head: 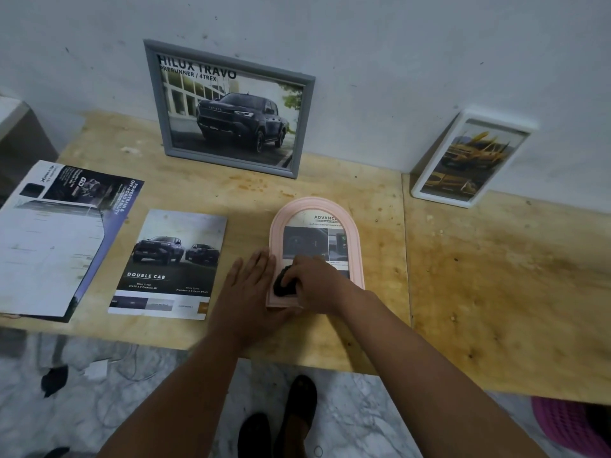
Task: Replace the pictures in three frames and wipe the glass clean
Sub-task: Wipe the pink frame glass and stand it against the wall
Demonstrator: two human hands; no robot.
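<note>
While the pink frame (315,252) lies flat near the table's (496,276) front edge, my right hand (317,285) clenches a dark cloth (284,282) on its glass and my left hand (254,285), fingers together, pins its side. If I press too hard, it might slide off.

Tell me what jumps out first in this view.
The grey-framed truck poster leaning on the wall at back centre draws the eye. In front, the right hand rubs a dark cloth on the pink arched frame, which lies flat, steadied by the left hand.
</note>
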